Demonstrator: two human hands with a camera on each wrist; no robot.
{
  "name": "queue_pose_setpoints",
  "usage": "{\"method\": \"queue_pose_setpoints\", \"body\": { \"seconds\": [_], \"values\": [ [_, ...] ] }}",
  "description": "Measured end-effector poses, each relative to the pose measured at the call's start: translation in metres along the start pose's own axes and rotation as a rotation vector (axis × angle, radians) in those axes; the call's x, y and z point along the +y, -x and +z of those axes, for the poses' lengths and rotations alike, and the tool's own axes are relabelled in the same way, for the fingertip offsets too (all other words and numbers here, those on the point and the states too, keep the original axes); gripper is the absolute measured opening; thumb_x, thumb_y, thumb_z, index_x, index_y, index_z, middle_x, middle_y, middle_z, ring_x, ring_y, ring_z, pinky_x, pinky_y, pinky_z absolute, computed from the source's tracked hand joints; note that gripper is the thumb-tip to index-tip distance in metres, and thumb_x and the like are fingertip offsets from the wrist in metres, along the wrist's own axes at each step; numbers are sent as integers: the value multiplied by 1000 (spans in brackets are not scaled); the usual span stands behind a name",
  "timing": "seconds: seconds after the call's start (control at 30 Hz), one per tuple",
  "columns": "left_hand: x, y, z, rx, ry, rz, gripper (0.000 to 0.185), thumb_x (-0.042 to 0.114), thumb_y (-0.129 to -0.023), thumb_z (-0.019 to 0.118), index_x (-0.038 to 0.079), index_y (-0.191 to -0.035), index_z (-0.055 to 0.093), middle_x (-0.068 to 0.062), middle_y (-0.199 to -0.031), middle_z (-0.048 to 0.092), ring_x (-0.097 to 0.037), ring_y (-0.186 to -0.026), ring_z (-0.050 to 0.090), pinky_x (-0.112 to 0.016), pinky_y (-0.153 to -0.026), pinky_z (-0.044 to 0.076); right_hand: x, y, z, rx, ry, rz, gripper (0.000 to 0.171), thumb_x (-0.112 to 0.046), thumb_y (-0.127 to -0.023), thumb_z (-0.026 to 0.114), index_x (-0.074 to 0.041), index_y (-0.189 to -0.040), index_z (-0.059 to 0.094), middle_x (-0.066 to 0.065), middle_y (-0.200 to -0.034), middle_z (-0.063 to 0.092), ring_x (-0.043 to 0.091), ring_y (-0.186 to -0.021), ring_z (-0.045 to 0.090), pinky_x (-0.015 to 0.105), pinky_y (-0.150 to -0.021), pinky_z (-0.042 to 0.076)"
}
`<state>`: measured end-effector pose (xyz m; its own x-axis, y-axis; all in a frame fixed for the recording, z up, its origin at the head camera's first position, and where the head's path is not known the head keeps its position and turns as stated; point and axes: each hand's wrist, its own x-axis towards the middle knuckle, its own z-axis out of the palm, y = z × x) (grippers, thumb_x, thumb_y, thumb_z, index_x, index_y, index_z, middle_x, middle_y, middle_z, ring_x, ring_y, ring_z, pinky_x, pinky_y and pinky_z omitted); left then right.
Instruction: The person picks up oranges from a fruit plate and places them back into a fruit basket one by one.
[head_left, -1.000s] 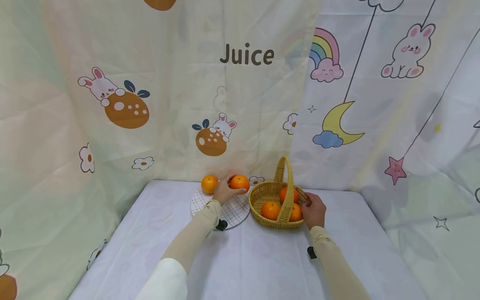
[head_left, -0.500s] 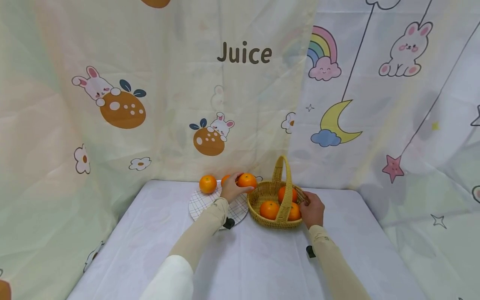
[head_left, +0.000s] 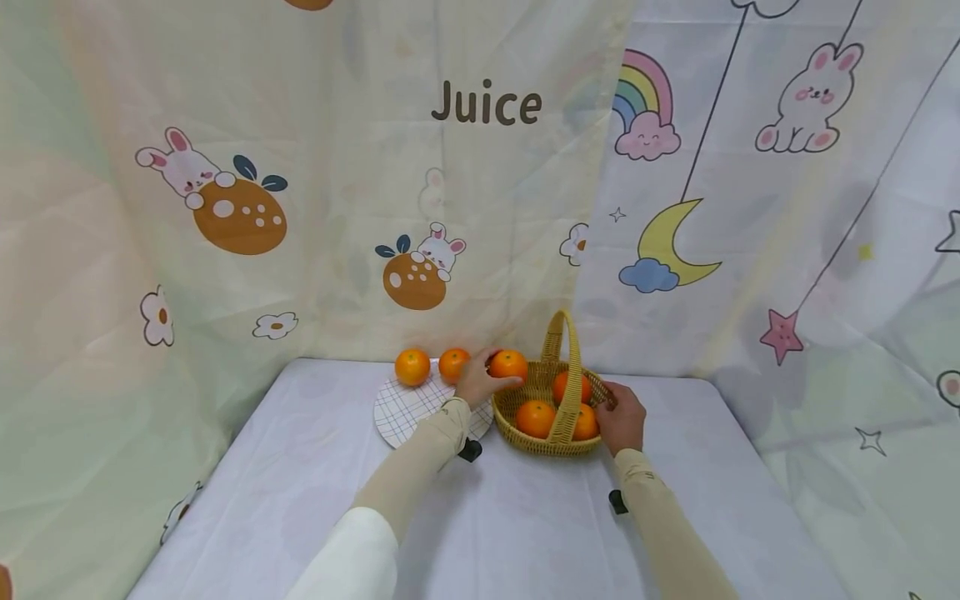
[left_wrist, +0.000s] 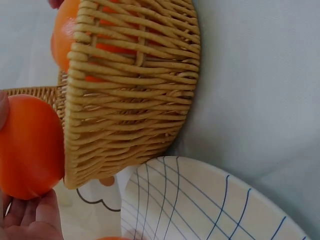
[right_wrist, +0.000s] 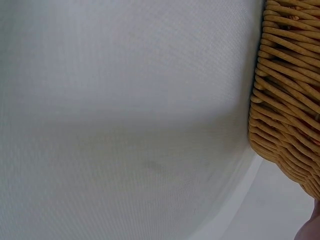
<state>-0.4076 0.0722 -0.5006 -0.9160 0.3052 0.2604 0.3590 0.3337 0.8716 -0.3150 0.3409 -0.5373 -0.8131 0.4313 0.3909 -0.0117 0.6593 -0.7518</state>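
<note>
Between the thumb and fingers of my left hand (head_left: 477, 383) is an orange (head_left: 509, 367), raised over the left rim of a wicker basket (head_left: 547, 443). Close up in the left wrist view, that orange (left_wrist: 30, 150) overlaps the edge of the basket wall (left_wrist: 135, 105). My right hand (head_left: 624, 419) grips the basket's right rim. Only a bit of the right hand (right_wrist: 310, 230) shows at the corner of the right wrist view. Inside the basket lie three oranges, one at the front left (head_left: 535, 418). Two more oranges, such as the leftmost one (head_left: 412, 367), sit on a checked plate (head_left: 401, 417).
The basket's arched handle (head_left: 573, 367) stands upright across its middle. Plate and basket are side by side near the back of the white-covered table (head_left: 525, 525). A printed curtain (head_left: 495, 183) hangs right behind them.
My left hand has carried its orange rightward from above the plate to the basket's left rim, uncovering another orange on the plate. The right hand keeps its hold on the basket rim.
</note>
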Motion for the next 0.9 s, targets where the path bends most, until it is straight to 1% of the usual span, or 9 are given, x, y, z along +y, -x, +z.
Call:
{"method": "queue_pose_setpoints", "body": {
  "seconds": [0.17, 0.27, 0.37, 0.47, 0.57, 0.7, 0.8, 0.9],
  "values": [
    [1, 1, 9, -15, 13, 11, 75, 34, -73, 87, 8, -136, 55, -7, -132, 57, -26, -116, 55, -43, -102, 44, -2, 2, -2, -7, -17, -1, 37, 5, -89, 59, -1, -125, 62, 17, -123, 60, 34, -115, 56, 51, -97, 47],
    [1, 0, 15, -19, 3, 20, 76, 34, -74, 86, 6, -137, 54, -7, -132, 58, -25, -116, 55, -44, -102, 44, -3, 4, -2, -10, -18, 7, 37, 5, -89, 60, -1, -126, 62, 17, -123, 60, 34, -114, 57, 51, -96, 48],
    [0, -1, 21, -24, -14, 27, 77, 37, -73, 86, 7, -137, 55, -6, -133, 57, -24, -117, 55, -43, -102, 44, -2, 4, -1, -17, -11, 19, 37, 4, -90, 59, -1, -127, 61, 17, -124, 59, 34, -114, 56, 50, -97, 48],
    [-2, -2, 27, -17, -17, 42, 79, 39, -72, 87, 6, -136, 55, -7, -134, 56, -25, -118, 54, -43, -103, 43, -1, 5, -1, -21, -10, 26, 37, 4, -91, 59, -1, -128, 61, 17, -124, 59, 34, -115, 56, 51, -97, 47],
    [-4, -4, 33, -5, -44, 56, 80, 41, -72, 86, 4, -136, 55, -8, -133, 56, -28, -118, 53, -45, -102, 43, -2, 6, -1, -19, -19, 28, 38, 4, -90, 58, -2, -128, 61, 16, -124, 59, 34, -115, 56, 51, -98, 47],
    [-5, -6, 39, -8, -96, 49, 80, 45, -73, 84, 8, -137, 54, -8, -131, 57, -28, -116, 54, -45, -100, 45, -2, 4, -1, -17, -21, 28, 38, 3, -91, 59, -3, -127, 62, 15, -124, 60, 32, -116, 56, 50, -99, 46],
    [-2, -8, 42, -10, -124, 43, 80, 44, -74, 83, 7, -138, 52, -10, -131, 57, -28, -115, 54, -44, -100, 45, -1, 2, -3, -15, -13, 27, 37, 3, -91, 60, -4, -127, 62, 14, -124, 60, 31, -115, 56, 49, -99, 46],
    [4, -10, 45, -8, -135, 42, 79, 40, -76, 83, 3, -138, 51, -12, -130, 56, -29, -115, 54, -44, -100, 44, 0, 0, -5, -10, -3, 16, 37, 3, -90, 59, -3, -127, 62, 15, -124, 60, 33, -115, 56, 50, -99, 46]
  ]
}}
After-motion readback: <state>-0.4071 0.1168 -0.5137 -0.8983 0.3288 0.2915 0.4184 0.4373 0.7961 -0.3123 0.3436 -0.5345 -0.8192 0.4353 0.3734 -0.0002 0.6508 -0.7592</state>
